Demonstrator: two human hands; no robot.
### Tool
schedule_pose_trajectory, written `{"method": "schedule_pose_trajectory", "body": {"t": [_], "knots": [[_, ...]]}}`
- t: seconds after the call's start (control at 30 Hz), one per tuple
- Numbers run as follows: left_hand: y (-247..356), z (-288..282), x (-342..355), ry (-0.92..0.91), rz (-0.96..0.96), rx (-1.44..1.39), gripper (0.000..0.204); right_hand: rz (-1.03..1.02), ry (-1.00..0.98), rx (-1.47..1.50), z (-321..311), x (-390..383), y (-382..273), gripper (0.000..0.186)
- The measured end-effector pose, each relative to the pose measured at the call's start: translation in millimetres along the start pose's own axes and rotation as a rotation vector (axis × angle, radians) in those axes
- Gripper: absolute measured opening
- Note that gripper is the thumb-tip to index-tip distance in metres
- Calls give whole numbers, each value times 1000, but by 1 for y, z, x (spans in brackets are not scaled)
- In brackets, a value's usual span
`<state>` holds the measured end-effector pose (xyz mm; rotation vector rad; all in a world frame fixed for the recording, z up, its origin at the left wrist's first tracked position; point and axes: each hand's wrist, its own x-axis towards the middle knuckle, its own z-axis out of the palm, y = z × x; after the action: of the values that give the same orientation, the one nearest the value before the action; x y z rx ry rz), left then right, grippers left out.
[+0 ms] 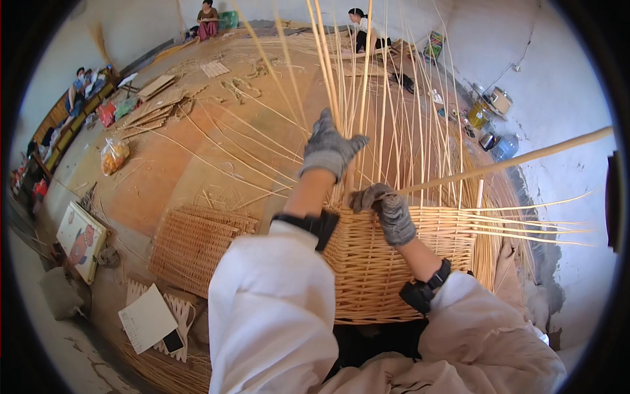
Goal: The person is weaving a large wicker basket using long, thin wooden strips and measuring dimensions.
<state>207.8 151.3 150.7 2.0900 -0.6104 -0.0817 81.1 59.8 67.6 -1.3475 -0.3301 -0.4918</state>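
Tan, box-shaped wicker basket (377, 282) of tightly woven rods, one only; sits close before the body, just below the hands. Above its rim, many pale upright rods (365, 72), too crowded to count; off its right side, several thin sideways rods (505, 221).

Left hand (330, 146), in a grey knitted glove: fingers up against a few thick pale rods (323, 49) above the basket's corner, thumb spread to the right; cannot tell whether closed on them. Right hand (387, 209), in a matching glove: fingers bent down at the rim near the same corner, by the near end of one long, thick tan rod (512, 163) slanting up to the right; cannot tell whether gripping it.

On the brown floor (220, 174) at left, flat tan woven matting (190, 249), layers hard to count; nearer the body, one white paper sheet (144, 318) with lines of writing too small to read, beside one dark, flat, phone-like rectangle (173, 341). Farther left, one pale box (80, 241) with a cartoon animal on its face. Beyond, one clear plastic bag of orange contents (115, 156). By the right wall, one blue translucent water jug (505, 148). Across the room, three people (208, 23), well apart.
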Motion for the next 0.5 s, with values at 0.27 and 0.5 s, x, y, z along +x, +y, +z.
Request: {"method": "schedule_pose_trajectory", "body": {"t": [0.27, 0.5], "knots": [[-66, 90, -134, 240, 25, -342, 36, -49, 467, -292, 37, -31, 16, 43], [-76, 75, -133, 242, -168, -517, 36, -211, 29, 210, 70, -8, -44, 34]]}}
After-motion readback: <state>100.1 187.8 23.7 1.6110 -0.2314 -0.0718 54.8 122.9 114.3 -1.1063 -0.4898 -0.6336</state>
